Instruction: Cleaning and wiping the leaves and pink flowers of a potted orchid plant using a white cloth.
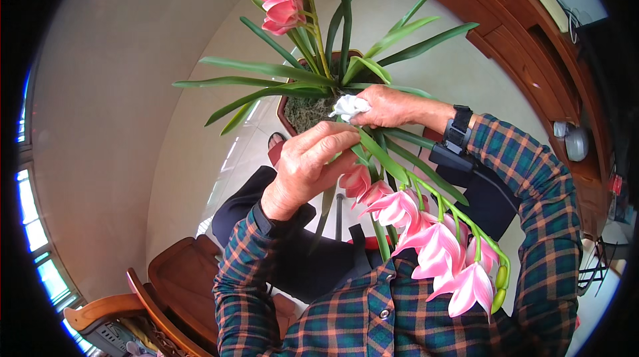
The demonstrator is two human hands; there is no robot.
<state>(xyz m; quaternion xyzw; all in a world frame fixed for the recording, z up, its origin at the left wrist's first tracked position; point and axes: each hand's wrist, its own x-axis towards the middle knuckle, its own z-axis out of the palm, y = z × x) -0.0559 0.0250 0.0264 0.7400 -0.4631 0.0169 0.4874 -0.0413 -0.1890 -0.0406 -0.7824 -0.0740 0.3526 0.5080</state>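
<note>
A potted orchid with long green leaves stands before me in an angular brown pot. My right hand pinches a crumpled white tissue or cloth close to the leaf bases. Just below it, my left hand has its thumb and fingers closed around a green leaf that slants toward me. Its fingertips are partly hidden. A flower stem with pink blossoms and green buds arches down over my shirt. Another spike of pink blossoms rises on the far side.
Brown wooden cabinets curve along the right, with a cable and other items on top. A pale wall runs along the left. Wooden chairs stand at lower left. My sandalled foot is beside the pot on the tiled floor.
</note>
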